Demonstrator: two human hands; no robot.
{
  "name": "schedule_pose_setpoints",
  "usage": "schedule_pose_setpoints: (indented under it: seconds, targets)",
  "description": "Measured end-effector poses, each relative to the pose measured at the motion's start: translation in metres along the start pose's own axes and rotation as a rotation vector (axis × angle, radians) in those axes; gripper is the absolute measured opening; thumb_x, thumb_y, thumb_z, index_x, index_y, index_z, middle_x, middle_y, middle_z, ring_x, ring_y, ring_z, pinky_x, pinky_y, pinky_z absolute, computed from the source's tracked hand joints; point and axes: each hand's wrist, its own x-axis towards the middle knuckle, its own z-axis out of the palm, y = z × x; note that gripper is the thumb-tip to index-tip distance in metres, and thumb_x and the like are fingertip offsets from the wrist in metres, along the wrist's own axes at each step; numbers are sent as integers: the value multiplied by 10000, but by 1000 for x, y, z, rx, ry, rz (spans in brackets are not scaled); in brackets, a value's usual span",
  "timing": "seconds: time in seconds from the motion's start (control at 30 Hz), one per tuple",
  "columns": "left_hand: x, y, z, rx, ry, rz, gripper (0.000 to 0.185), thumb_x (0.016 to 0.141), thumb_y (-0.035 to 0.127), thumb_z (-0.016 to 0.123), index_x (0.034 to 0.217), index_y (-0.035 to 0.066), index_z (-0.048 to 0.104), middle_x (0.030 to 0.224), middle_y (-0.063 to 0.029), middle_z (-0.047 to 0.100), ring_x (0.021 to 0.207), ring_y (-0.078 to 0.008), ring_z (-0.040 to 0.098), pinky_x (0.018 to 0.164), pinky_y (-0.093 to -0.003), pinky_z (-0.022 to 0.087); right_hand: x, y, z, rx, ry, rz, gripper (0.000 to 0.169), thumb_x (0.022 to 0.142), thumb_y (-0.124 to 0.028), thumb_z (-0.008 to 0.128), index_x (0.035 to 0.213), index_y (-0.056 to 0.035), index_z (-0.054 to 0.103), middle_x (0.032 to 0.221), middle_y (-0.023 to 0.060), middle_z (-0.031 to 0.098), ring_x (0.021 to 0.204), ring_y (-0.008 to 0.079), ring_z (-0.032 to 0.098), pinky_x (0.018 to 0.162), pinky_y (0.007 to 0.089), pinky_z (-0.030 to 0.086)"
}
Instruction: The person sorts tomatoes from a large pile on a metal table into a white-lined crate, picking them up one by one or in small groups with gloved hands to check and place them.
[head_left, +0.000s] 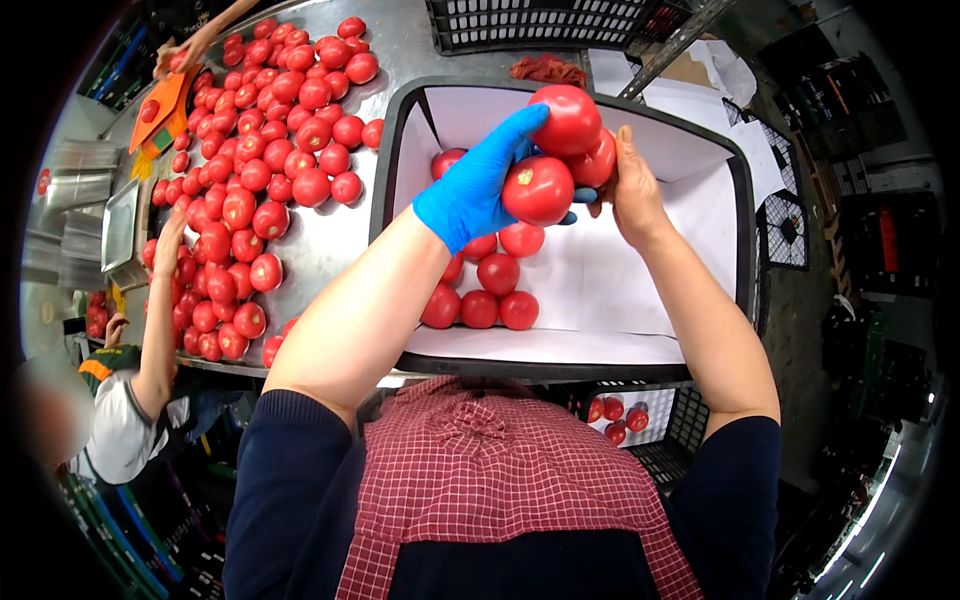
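Note:
My left hand (487, 176), in a blue glove, holds red tomatoes (538, 190) above a black crate (748, 225) lined with white paper (622, 262). One of them shows its pale stem scar. My bare right hand (636, 187) is at the right side of this cluster, its fingers against the rearmost-right tomato (594, 159); some fingertips are hidden behind the fruit. Below my hands, several tomatoes (498, 274) lie in the left part of the crate, and another (448, 163) shows at its upper left.
Many tomatoes (255, 174) cover the steel table (315, 247) on the left. A co-worker's arm (159, 322) reaches in there, and another person's hands (180, 56) are at the top left. A black crate (540, 26) stands behind; a lower crate (660, 457) holds several tomatoes.

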Motion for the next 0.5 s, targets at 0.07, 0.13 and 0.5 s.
schedule_pose_setpoints:
  seconds: [0.07,0.13,0.5]
  targets:
    - [1,-1,-3,-61,-25,12,763,876,612,593,1380,53,472,1279,-216,584,1006,-359,685,753,-462,594,2,-8,3,13,-55,-54,798,963,-731,222,1130,-54,609,755,47,613,539,100,515,499,235,419]
    - [6,1,-10,-78,-53,32,761,868,608,603,1376,56,470,1297,-202,577,1063,-366,660,824,-481,577,13,29,-15,82,-61,91,660,997,-626,363,1178,-38,603,799,54,639,576,113,525,555,258,453]
    - [13,2,-21,-227,83,225,771,835,595,644,1385,84,469,1331,-209,549,1108,-411,624,862,-485,556,-14,90,33,-1024,-400,-247,592,771,-193,734,1321,-192,516,1225,139,577,1047,321,604,888,400,528]
